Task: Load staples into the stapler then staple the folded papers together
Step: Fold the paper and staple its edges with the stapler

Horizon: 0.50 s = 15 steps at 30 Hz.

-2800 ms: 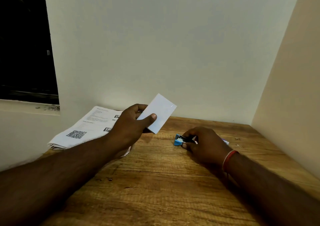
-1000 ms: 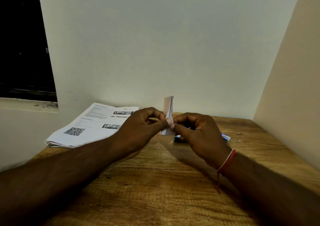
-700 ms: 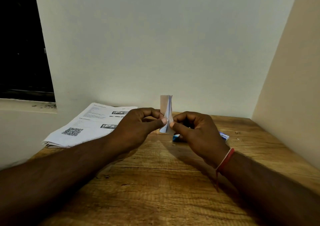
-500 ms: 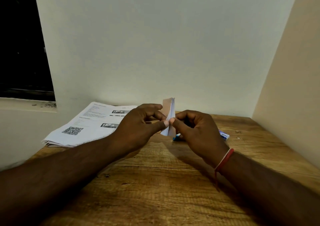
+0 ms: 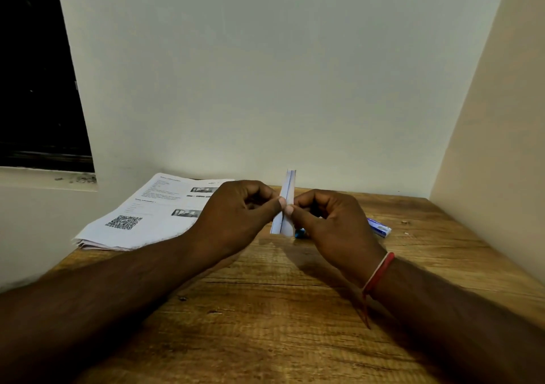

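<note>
A small white folded paper (image 5: 288, 190) stands upright, edge toward me, above the middle of the wooden table (image 5: 265, 310). My left hand (image 5: 236, 215) pinches it from the left with thumb and fingers. My right hand (image 5: 330, 224) pinches it from the right, thumb tip touching the left thumb. Just behind the right hand a blue stapler (image 5: 300, 234) lies on the table, mostly hidden by the fingers. A small blue and white staple box (image 5: 379, 228) lies to the right of that hand.
A stack of printed sheets (image 5: 147, 212) with a QR code lies at the table's back left. White walls close off the back and right side. A dark window opening (image 5: 38, 74) is at the left. A red thread band circles my right wrist.
My right hand left the stapler on the table and came up to the folded paper. Both hands now pinch the paper, turned upright and edge-on.
</note>
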Motion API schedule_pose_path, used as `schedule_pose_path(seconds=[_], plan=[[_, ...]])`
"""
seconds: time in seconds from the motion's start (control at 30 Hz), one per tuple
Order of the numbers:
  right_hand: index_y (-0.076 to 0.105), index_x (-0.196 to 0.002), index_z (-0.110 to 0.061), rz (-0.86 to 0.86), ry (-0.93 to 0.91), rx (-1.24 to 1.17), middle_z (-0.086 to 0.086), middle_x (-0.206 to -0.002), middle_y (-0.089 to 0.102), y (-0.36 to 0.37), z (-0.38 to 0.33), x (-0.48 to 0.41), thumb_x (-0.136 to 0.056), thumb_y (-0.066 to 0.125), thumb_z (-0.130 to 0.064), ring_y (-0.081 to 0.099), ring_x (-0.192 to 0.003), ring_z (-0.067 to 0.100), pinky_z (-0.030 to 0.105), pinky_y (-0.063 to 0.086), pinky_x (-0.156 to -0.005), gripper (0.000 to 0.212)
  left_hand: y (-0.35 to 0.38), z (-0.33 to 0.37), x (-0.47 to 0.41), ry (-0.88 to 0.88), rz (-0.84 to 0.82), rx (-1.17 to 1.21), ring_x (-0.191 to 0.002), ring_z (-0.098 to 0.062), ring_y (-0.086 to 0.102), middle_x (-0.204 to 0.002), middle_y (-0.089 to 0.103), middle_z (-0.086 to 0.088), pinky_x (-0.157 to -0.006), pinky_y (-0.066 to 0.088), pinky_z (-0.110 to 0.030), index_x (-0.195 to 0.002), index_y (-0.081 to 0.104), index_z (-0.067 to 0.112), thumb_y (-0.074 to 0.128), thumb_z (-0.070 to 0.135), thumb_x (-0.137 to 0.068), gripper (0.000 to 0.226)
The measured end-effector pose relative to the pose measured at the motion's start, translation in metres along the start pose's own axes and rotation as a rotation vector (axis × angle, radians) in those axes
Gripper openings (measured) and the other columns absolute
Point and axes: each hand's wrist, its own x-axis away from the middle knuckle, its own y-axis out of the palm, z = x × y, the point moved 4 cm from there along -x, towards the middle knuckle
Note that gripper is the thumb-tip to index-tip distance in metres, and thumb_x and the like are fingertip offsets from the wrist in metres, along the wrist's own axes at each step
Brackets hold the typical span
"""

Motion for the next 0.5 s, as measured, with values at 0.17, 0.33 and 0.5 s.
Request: schedule_pose_path(seconds=[0.17,0.33,0.5], plan=[[0.082,-0.089,-0.014,0.004,0.058,-0.052,0.006,-0.088,0.082,-0.0012,0.004,-0.0013,-0.1,0.079,-0.021,0.078,-0.086,0.025,0.041,0.066,-0.074,0.014,0.001,-0.0044,-0.0008,-0.061,-0.022,0.081,-0.095,-0.028,0.083,-0.095,0.086,-0.007,-0.096,0.065,-0.058,-0.095,0.085,0.013,0.08,0.029,-0.102,0.017],[0.083,-0.089,-0.017,0.002,0.064,-0.056,0.003,-0.09,0.083,-0.0025,0.0038,-0.0011,-0.1,0.078,-0.022,0.079,-0.087,0.022,0.037,0.067,-0.077,0.013,0.0015,-0.0064,-0.0013,-0.072,-0.049,0.144,-0.099,-0.033,0.083,-0.098,0.086,-0.009,-0.1,0.065,-0.059,-0.097,0.085,0.012,0.08,0.027,-0.102,0.017],[0.081,-0.093,-0.019,0.017,0.035,-0.062,0.006,-0.089,0.081,0.0006,0.0028,0.0009,-0.103,0.075,-0.028,0.077,-0.085,0.026,0.044,0.068,-0.076,0.014,-0.0013,-0.0041,-0.0032,-0.01,-0.04,0.07,-0.095,-0.022,0.083,-0.095,0.086,-0.003,-0.098,0.066,-0.051,-0.098,0.087,0.018,0.081,0.028,-0.101,0.012]])
